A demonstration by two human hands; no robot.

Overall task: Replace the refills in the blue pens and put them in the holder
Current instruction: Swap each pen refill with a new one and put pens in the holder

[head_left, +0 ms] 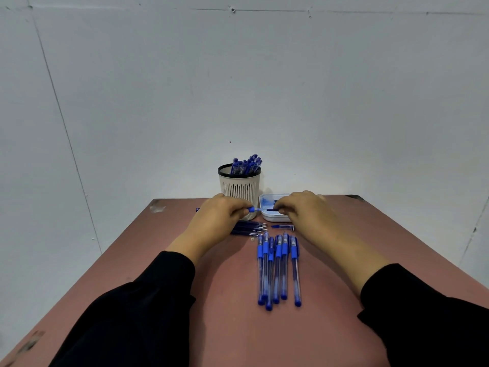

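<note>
My left hand (221, 217) grips a blue pen barrel (252, 209) by its front end, held level above the table. My right hand (304, 210) pinches a thin dark refill (269, 209) that lines up with the barrel's tip; whether it sits inside I cannot tell. Behind them stands a white slotted holder (239, 188) with a black rim and several blue pens (246, 165) in it. Several capped blue pens (277, 268) lie side by side in front of my hands. A bunch of loose refills (250, 227) lies under my left hand.
A white tray (272, 217) with blue stains sits to the right of the holder, partly under my right hand. A small blue pen part (282, 227) lies in front of it. The reddish table (238, 327) meets a pale wall at the back.
</note>
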